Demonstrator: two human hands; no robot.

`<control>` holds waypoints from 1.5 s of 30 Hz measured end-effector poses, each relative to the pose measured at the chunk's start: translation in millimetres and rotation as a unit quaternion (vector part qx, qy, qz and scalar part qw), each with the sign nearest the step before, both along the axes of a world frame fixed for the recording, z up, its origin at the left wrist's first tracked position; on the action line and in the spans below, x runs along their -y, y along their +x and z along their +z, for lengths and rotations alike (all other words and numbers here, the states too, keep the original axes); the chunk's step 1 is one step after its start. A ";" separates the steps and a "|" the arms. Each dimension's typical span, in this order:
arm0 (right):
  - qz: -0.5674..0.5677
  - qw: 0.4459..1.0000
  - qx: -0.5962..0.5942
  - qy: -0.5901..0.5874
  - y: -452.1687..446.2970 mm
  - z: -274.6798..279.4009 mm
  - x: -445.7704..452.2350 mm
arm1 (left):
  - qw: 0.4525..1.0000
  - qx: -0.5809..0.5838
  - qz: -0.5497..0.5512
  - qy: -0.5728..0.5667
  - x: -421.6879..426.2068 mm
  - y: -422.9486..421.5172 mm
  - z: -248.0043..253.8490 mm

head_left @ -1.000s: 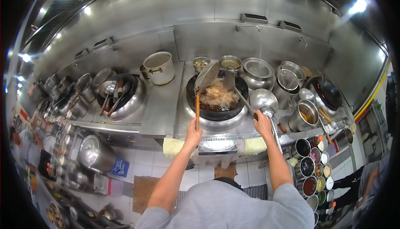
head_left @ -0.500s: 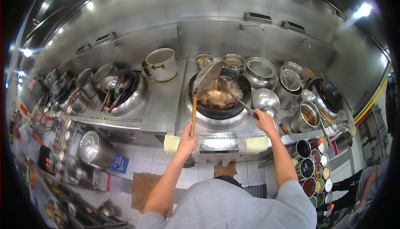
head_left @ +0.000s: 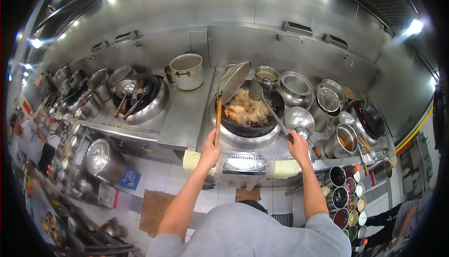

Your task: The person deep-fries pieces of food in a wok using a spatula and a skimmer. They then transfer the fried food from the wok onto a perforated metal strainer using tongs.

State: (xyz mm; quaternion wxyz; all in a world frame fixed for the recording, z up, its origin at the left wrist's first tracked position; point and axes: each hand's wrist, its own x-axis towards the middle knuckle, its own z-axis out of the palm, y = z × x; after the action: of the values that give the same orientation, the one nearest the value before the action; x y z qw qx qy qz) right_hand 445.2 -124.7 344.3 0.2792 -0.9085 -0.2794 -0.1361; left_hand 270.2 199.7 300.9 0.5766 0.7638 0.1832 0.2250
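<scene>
Gripping the strainer [head_left: 236, 81] by its wooden handle [head_left: 218, 118] in the left hand [head_left: 211, 153], with fingers closed around the lower end; gripping the spatula [head_left: 256, 90] by its dark grip [head_left: 290, 138] in the right hand [head_left: 298, 147], also with a closed hold. Raising the strainer's mesh head over the left and far side of the wok [head_left: 278, 112]; holding the spatula's blade inside the wok, near the far rim. Bubbling around the golden-brown food [head_left: 236, 113] in the wok, in front of the blade. Leaving contact between blade and food unclear from this angle.

For good handling, probably best steadying the strainer at a tilt with a firm left wrist, sliding the spatula low and smoothly along the curved wall rather than chopping, moving the food gently to limit splashing, and holding both forearms back from the hot rim and steam.

Pointing the strainer away from the body, mesh end farthest, with its handle running nearly straight forward and the head leaning to the right. Pointing the spatula forward and to the left, blade farthest, with its long axis slanting diagonally from the near right toward the far left. Converging toward the far side of the wok, but remaining apart at their heads.
</scene>
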 end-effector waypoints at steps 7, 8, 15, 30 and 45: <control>0.083 0.996 0.005 0.029 -8.3 9.5 50.2 | 0.997 -0.010 0.000 -0.077 -6.0 -10.5 11.9; 0.088 0.996 0.006 0.004 -8.2 8.9 53.9 | 0.995 -0.021 0.008 -0.096 -5.6 -13.7 18.9; 0.115 0.990 0.050 -0.056 9.8 1.4 44.8 | 0.988 -0.047 0.009 -0.145 -6.7 -23.3 40.2; 0.006 1.000 0.017 0.016 54.2 -33.0 -42.6 | 0.997 -0.036 0.032 -0.058 -19.0 1.9 17.2; 0.039 0.970 -0.218 0.097 70.9 -68.0 -13.8 | 0.993 -0.108 -0.012 -0.039 -32.8 60.8 0.1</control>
State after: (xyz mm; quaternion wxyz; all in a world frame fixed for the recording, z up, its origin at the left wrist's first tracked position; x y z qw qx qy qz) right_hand 516.1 -110.9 276.4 0.4252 -0.8734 -0.2323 0.0494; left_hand 331.0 232.5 301.0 0.5851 0.7628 0.2444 0.1269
